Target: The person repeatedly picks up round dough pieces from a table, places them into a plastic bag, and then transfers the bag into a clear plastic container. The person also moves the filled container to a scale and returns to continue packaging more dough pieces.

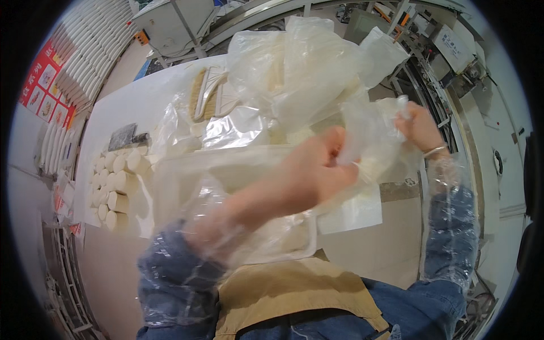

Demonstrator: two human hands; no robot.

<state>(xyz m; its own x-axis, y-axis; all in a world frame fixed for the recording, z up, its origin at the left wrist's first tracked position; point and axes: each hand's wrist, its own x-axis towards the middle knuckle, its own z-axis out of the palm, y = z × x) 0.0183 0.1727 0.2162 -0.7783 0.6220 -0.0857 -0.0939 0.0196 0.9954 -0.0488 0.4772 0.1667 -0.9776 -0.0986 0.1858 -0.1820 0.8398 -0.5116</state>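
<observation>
My left hand reaches across the front of my body, fingers closed on one side of a translucent plastic bag. The other side of that bag is pinched in my right hand, farther to the right. Something pale yellow shows through the plastic, too blurred to name. Beneath my left forearm stands a whitish plastic tub, partly hidden by the arm, with pale material and clear film inside. Behind the hands lies a larger clear plastic bag with cream-coloured contents.
Several cream cylindrical pieces are grouped on the white table at left, beside a flat metal scraper or cleaver with a dark handle. Two brushes lie farther back. Metal framework runs along the right side.
</observation>
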